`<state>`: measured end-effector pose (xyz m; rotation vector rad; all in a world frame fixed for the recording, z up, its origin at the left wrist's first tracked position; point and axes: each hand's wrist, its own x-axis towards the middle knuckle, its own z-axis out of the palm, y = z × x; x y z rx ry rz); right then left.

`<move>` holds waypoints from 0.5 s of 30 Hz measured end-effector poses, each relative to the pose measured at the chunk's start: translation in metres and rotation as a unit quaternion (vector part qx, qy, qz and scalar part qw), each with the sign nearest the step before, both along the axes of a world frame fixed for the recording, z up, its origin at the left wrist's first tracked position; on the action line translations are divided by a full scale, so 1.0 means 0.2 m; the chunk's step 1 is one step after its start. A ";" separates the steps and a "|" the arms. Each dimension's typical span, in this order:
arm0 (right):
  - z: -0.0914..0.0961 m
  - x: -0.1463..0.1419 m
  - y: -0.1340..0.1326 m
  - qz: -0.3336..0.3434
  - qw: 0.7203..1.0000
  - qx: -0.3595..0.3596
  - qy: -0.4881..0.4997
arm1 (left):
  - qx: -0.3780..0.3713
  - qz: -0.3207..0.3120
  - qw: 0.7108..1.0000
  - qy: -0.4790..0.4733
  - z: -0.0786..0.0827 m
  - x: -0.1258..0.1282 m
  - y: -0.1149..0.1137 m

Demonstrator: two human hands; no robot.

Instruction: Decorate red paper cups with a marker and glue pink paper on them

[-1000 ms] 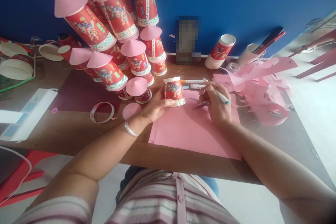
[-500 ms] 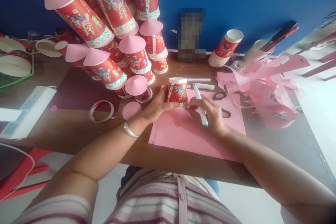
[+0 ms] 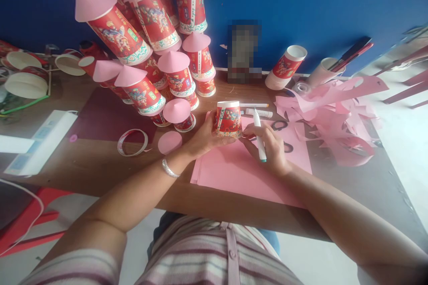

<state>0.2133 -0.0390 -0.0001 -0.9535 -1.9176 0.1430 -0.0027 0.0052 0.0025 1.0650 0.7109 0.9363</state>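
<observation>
My left hand (image 3: 203, 136) grips a red patterned paper cup (image 3: 228, 119), standing upside down on a sheet of pink paper (image 3: 247, 167) on the wooden table (image 3: 100, 164). My right hand (image 3: 267, 144) holds a white marker (image 3: 259, 136) with a green end, and its fingertips touch the base of the cup. Black scissors (image 3: 282, 127) lie on the pink paper just behind my right hand. A pink paper disc (image 3: 169, 142) lies left of my left hand.
A stack of red cups topped with pink paper cones (image 3: 150, 49) rises at the back left against a blue wall. Pink paper scraps (image 3: 337, 111) pile at the right. A tape ring (image 3: 133, 142), a power strip (image 3: 40, 140), paper bowls (image 3: 25, 84) and two more cups (image 3: 286, 67) stand around.
My right hand came left from the scissors area to the cup, carrying the marker, and now touches the cup's base. My left hand kept its hold on the cup.
</observation>
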 end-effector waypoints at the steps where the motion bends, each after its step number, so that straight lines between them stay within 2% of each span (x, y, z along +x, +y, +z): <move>1: 0.00 0.00 0.00 -0.001 1.000 0.004 0.004 | 0.005 -0.003 1.000 0.000 -0.01 0.00 0.00; 7: 0.00 0.00 0.01 -0.016 1.000 0.015 0.020 | 0.003 -0.055 0.997 -0.048 -0.06 -0.03 0.04; 12: 0.00 0.02 0.01 -0.020 1.000 0.010 0.019 | -0.008 -0.105 0.993 -0.043 -0.06 -0.03 0.04; 15: -0.01 0.01 0.01 -0.020 0.999 0.025 0.015 | 0.004 -0.114 0.993 -0.026 -0.06 -0.03 0.02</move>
